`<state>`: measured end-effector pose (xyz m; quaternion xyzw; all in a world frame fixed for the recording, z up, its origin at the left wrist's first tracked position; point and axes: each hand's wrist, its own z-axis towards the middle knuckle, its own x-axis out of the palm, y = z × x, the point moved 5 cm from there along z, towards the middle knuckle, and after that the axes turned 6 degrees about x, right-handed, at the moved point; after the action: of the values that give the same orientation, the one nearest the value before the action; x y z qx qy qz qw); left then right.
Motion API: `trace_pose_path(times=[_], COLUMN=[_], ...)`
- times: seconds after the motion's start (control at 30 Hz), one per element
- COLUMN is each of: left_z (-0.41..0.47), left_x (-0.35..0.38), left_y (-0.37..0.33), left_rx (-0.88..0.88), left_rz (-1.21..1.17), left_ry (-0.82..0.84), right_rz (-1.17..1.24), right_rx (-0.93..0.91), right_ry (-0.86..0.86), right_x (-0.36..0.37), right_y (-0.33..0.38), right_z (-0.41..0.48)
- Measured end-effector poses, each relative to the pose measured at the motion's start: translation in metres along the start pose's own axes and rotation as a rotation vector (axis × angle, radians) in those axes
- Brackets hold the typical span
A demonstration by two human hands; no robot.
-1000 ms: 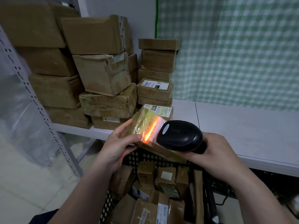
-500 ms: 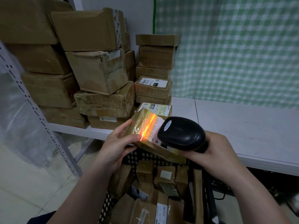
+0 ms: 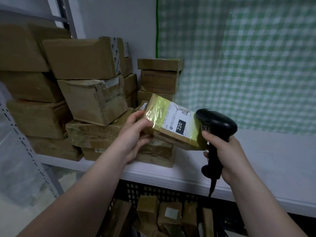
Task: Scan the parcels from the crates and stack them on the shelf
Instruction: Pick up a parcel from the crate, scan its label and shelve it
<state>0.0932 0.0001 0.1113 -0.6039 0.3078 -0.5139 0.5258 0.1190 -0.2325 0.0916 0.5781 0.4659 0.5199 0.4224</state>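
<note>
My left hand (image 3: 135, 135) grips the left end of a flat brown parcel (image 3: 172, 122) wrapped in shiny tape, with a white label marked 220 facing up. It is held above the white shelf (image 3: 266, 161), in front of the small stack of boxes (image 3: 160, 79). My right hand (image 3: 225, 159) holds a black barcode scanner (image 3: 216, 125) by its handle, its head touching the parcel's right end. No scan light shows on the label. A black crate (image 3: 153, 189) with several small parcels stands below the shelf edge.
Large cardboard boxes (image 3: 85, 86) are stacked high on the shelf's left half. A green checked cloth (image 3: 239, 62) hangs behind the right half. A perforated metal upright (image 3: 25, 147) stands at left. The scanner's cable (image 3: 212, 187) hangs down toward the crate.
Both hands have risen from over the crate to above the shelf, carrying the parcel toward the stacks. The orange scan line on the label has gone out, and the scanner has swung off the label.
</note>
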Motion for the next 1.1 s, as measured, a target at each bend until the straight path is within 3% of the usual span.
trace_pose_path(times=[0.17,0.5,0.6,0.7,0.83,1.1], left_z=[0.053,0.147,0.159,0.163,0.163,0.125], left_x=[0.021,0.0,-0.003,-0.005,-0.004,0.01], left_y=[-0.034,-0.044,-0.038,-0.029,-0.011,-0.002], left_rx=[0.067,0.376,0.372,0.261,0.168,0.182], left_rz=[0.133,0.963,1.1,1.125,1.073,0.908], left_ry=[0.029,-0.219,-0.26,-0.28,-0.182,-0.024], right_rz=[0.05,-0.054,-0.074,-0.098,-0.121,-0.262], right_rx=[-0.069,-0.065,-0.055,-0.032,0.021,-0.008], right_ry=[0.042,0.141,0.174,0.21,0.278,0.212], right_x=[0.021,0.072,0.083,0.091,0.097,0.083], right_y=[0.03,0.046,0.046,0.042,0.032,0.019], right_z=[0.042,0.113,0.124,0.129,0.131,0.113])
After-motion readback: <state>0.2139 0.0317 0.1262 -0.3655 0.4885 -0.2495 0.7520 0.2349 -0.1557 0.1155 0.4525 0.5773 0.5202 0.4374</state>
